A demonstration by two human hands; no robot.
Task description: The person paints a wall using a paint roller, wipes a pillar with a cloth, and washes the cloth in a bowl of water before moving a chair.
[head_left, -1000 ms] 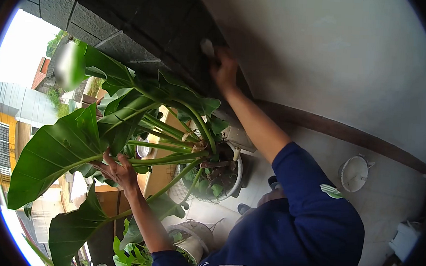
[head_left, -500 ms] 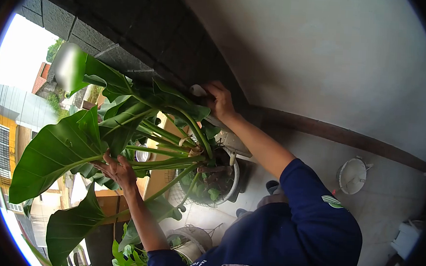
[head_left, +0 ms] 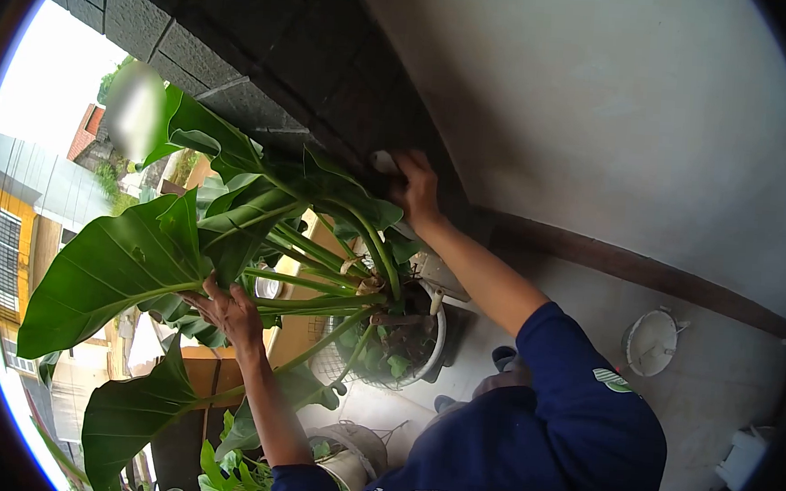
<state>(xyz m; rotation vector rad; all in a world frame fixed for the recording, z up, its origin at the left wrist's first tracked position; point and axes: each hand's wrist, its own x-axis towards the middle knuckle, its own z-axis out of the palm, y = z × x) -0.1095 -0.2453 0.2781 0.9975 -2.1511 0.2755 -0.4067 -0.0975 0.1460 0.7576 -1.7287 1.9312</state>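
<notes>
My left hand (head_left: 229, 316) is at the base of a large green leaf (head_left: 117, 265), with its fingers round the leaf stalk. My right hand (head_left: 417, 191) is closed on a small whitish object (head_left: 384, 162) beside the dark block wall (head_left: 331, 89); most of that object is hidden by the fingers. Between the two hands, thick green stalks (head_left: 317, 304) spread from a plant in a round pot with a pale rim (head_left: 441, 338). Another broad leaf (head_left: 135, 419) hangs below my left hand.
A pale wall (head_left: 617, 106) with a brown base strip (head_left: 626, 260) rises at the right. A whitish bucket (head_left: 652, 342) stands on the tiled floor (head_left: 688, 417). Another pot (head_left: 349, 454) is near my left sleeve. Buildings (head_left: 15, 240) show beyond the leaves.
Compared with a second ago, my right hand and the whitish object are lower along the dark wall, nearer the leaves. My left hand keeps its place at the leaf base.
</notes>
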